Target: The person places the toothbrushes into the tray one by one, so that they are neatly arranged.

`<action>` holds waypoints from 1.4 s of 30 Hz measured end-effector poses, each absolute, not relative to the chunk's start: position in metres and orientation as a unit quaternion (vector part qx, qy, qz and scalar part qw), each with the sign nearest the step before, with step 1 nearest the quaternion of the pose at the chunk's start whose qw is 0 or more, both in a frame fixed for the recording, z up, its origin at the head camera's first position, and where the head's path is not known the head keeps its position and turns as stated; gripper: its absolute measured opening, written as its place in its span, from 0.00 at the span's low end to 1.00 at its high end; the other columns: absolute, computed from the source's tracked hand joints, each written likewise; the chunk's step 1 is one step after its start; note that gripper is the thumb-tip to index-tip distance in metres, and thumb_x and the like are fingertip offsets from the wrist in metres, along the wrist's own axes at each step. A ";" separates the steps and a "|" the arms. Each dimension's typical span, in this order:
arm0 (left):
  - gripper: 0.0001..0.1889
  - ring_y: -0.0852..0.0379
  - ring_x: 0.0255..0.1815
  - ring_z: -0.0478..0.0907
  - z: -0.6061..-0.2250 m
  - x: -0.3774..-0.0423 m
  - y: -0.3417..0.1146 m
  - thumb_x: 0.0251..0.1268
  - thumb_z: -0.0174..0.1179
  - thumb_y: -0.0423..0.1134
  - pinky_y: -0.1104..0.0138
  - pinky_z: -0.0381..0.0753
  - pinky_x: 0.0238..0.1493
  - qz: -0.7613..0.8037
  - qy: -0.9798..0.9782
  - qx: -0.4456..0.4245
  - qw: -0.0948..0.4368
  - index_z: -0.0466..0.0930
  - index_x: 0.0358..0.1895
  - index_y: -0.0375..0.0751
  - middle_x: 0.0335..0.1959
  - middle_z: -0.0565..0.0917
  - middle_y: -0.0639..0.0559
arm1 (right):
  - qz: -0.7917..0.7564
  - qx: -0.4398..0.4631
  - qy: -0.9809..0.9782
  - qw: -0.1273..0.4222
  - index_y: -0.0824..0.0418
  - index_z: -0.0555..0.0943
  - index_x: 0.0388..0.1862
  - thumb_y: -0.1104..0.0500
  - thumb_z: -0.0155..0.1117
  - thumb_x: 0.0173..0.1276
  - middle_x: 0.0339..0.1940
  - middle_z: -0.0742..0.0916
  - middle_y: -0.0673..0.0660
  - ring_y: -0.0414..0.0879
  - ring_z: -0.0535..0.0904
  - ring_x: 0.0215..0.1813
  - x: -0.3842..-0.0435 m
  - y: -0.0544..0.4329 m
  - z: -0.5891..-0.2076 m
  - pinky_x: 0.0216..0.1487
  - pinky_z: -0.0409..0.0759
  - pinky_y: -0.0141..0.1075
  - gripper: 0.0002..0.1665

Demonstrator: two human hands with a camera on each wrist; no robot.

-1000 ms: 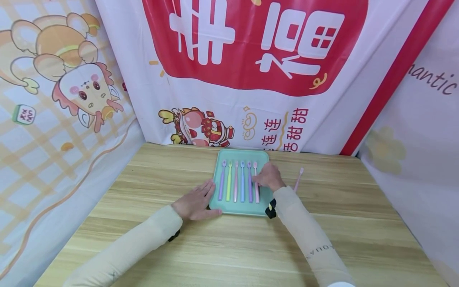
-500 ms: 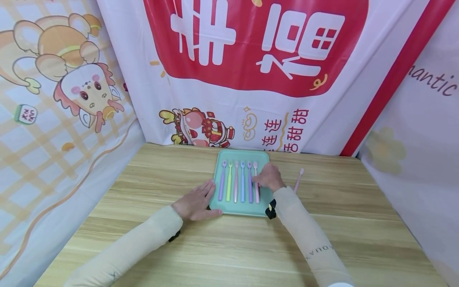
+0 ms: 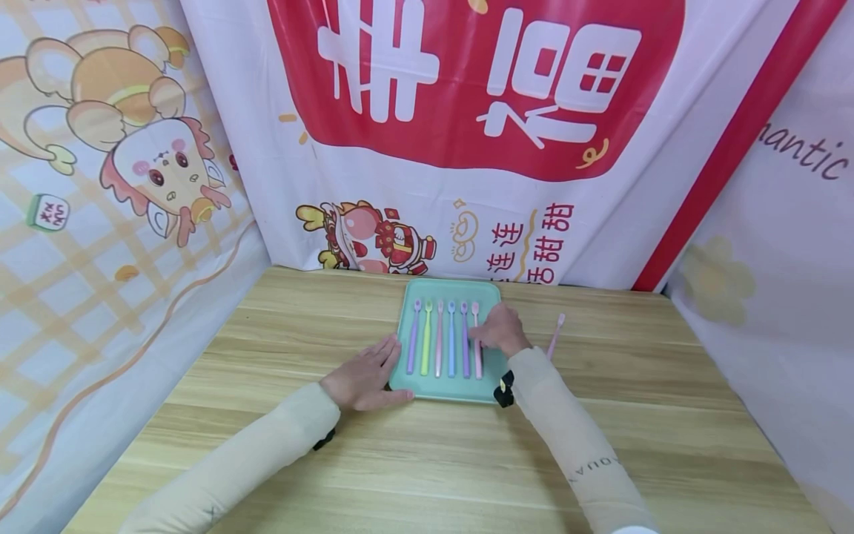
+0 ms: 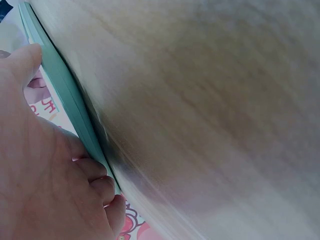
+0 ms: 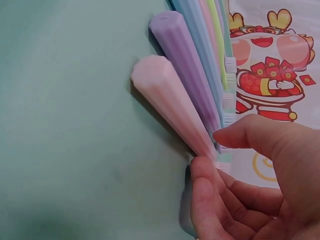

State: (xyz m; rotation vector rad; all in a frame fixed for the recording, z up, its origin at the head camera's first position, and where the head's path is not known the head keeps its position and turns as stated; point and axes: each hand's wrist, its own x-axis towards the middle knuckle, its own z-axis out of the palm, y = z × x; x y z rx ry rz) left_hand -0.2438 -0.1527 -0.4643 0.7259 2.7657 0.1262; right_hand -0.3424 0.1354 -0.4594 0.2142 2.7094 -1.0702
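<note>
On the table lies a mint-green tray [image 3: 437, 388] with a row of several toothbrushes, heads toward the back. My right hand [image 3: 499, 329] reaches over the tray's right side. Its thumb and index finger pinch the light pink toothbrush [image 5: 175, 107] at the right end of the row, around the narrow part above its thick handle. Just beside that is a purple toothbrush [image 5: 182, 50], then a blue toothbrush [image 3: 451, 348]. My left hand [image 3: 360, 376] rests at the tray's front left corner, fingers extended along the left edge and thumb touching the front rim.
Another pink toothbrush [image 3: 555, 336] lies on the wooden table [image 3: 640, 415] right of the tray, partly hidden by the right sleeve. A printed cloth [image 3: 373, 167] hangs close behind the tray, and more printed cloths [image 3: 133, 245] enclose the sides.
</note>
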 end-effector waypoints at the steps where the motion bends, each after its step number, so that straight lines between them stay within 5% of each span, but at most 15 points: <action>1: 0.55 0.42 0.90 0.42 -0.465 -0.244 -0.153 0.75 0.44 0.75 0.48 0.53 0.88 0.043 0.957 0.251 0.139 0.45 0.86 0.33 0.89 0.44 0.38 | -0.365 0.073 0.921 0.112 0.59 0.83 0.36 0.54 0.77 0.66 0.28 0.90 0.58 0.47 0.85 0.28 -0.341 0.136 -0.458 0.31 0.85 0.37 0.13; 10: 0.56 0.42 0.90 0.43 -0.466 -0.245 -0.152 0.75 0.43 0.76 0.48 0.53 0.88 0.038 0.957 0.254 0.136 0.45 0.86 0.33 0.89 0.44 0.38 | -0.337 0.061 0.933 0.111 0.60 0.83 0.34 0.50 0.74 0.70 0.32 0.91 0.58 0.51 0.88 0.36 -0.334 0.148 -0.436 0.39 0.88 0.41 0.15; 21: 0.55 0.41 0.90 0.43 -0.464 -0.244 -0.152 0.75 0.44 0.76 0.48 0.53 0.88 0.038 0.956 0.256 0.137 0.45 0.86 0.33 0.89 0.45 0.37 | -0.302 0.030 0.949 0.088 0.54 0.74 0.20 0.50 0.72 0.68 0.33 0.92 0.61 0.51 0.86 0.31 -0.326 0.181 -0.410 0.30 0.82 0.37 0.22; 25: 0.55 0.41 0.90 0.43 -0.463 -0.245 -0.152 0.75 0.44 0.76 0.48 0.52 0.88 0.038 0.956 0.254 0.140 0.45 0.86 0.33 0.89 0.45 0.38 | -0.301 0.019 0.950 0.076 0.63 0.81 0.32 0.50 0.72 0.69 0.33 0.92 0.62 0.55 0.89 0.36 -0.322 0.197 -0.403 0.44 0.88 0.48 0.16; 28: 0.55 0.41 0.90 0.43 -0.464 -0.245 -0.152 0.75 0.44 0.75 0.47 0.53 0.88 0.039 0.956 0.254 0.139 0.45 0.86 0.32 0.89 0.45 0.37 | -0.295 0.014 0.953 0.069 0.71 0.81 0.56 0.50 0.71 0.69 0.38 0.92 0.63 0.57 0.91 0.42 -0.320 0.211 -0.400 0.60 0.86 0.55 0.28; 31: 0.55 0.41 0.90 0.43 -0.464 -0.246 -0.152 0.75 0.44 0.75 0.47 0.53 0.88 0.039 0.956 0.256 0.137 0.45 0.86 0.32 0.89 0.45 0.37 | -0.287 0.012 0.956 0.062 0.73 0.77 0.65 0.51 0.71 0.69 0.38 0.92 0.62 0.58 0.91 0.42 -0.317 0.224 -0.397 0.59 0.86 0.53 0.35; 36: 0.55 0.41 0.90 0.43 -0.464 -0.245 -0.152 0.75 0.44 0.75 0.47 0.53 0.88 0.038 0.955 0.259 0.138 0.45 0.86 0.32 0.89 0.45 0.37 | -0.271 0.019 0.961 0.056 0.64 0.79 0.37 0.52 0.71 0.66 0.28 0.87 0.56 0.54 0.84 0.31 -0.313 0.242 -0.398 0.37 0.83 0.42 0.17; 42: 0.55 0.41 0.90 0.42 -0.463 -0.245 -0.153 0.76 0.44 0.74 0.47 0.52 0.88 0.040 0.955 0.257 0.141 0.45 0.86 0.31 0.89 0.44 0.37 | -0.264 0.035 0.962 0.055 0.57 0.70 0.23 0.53 0.73 0.65 0.19 0.76 0.49 0.43 0.70 0.22 -0.313 0.257 -0.403 0.26 0.75 0.35 0.21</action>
